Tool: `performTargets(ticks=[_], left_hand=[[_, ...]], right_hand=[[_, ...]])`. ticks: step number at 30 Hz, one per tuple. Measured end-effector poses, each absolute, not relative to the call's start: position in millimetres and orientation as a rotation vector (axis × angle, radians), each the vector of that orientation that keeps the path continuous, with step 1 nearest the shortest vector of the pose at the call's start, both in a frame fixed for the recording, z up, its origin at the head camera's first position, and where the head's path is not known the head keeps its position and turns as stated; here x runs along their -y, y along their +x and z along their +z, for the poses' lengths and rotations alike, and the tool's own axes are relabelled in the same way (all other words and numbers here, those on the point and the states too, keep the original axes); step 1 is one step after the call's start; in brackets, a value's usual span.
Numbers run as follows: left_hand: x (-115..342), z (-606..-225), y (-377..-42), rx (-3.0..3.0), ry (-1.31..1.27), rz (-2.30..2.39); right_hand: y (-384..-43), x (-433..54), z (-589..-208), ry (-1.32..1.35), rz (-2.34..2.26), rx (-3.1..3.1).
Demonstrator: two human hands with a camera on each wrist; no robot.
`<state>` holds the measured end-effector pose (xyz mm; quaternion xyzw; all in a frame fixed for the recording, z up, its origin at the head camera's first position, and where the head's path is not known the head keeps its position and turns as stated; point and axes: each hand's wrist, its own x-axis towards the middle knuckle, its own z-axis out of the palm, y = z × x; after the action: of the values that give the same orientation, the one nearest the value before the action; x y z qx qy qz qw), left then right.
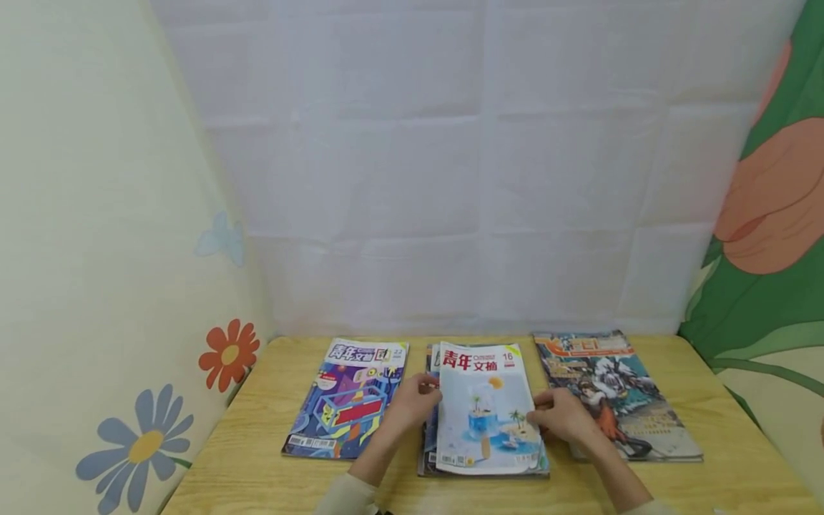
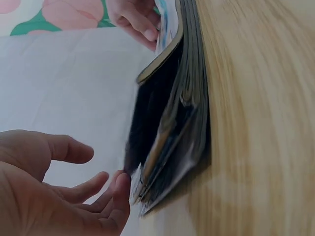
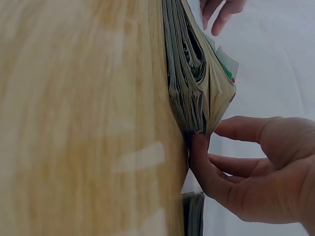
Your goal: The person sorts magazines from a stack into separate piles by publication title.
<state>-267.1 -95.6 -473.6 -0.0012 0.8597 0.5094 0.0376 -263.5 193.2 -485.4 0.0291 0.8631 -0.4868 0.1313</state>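
A pale-blue magazine (image 1: 484,411) with red title characters lies on top of a stack in the middle of the table. Darker magazines (image 1: 430,436) peek out beneath its left edge. At that left side is my left hand (image 1: 412,402); in the left wrist view its fingertips touch the stack's edge, while the thumb stands apart from it. My right hand (image 3: 261,167) pinches the stack's right edge, with the thumb against the top cover and a finger against the lower edge. How many magazines it grips, I cannot tell. The stack's pages (image 3: 184,73) bulge apart at the side.
To the left lies a purple magazine (image 1: 347,404) with a colourful cover. On the right, a magazine with a fantasy-figure cover (image 1: 618,393) lies behind my right hand. A white cloth (image 1: 450,179) hangs behind the wooden table (image 1: 244,465), and painted walls flank it.
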Motion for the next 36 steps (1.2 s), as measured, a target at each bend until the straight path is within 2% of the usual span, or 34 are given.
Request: performTargets(ticks=[9,23,36], left_hand=[[85,-472,-261,-2.195,-0.093,2.033],[81,-476,-265,-2.160,-0.118,2.044],[87,-474,-272,-2.229,-0.135,2.018]], right_hand=[[-263,-193,-486,0.164,-1.472,-2.446],[-260,-197,-483,0.197,-1.504,-2.447],[-255,-190,-474,0.098,-1.687,-2.455]])
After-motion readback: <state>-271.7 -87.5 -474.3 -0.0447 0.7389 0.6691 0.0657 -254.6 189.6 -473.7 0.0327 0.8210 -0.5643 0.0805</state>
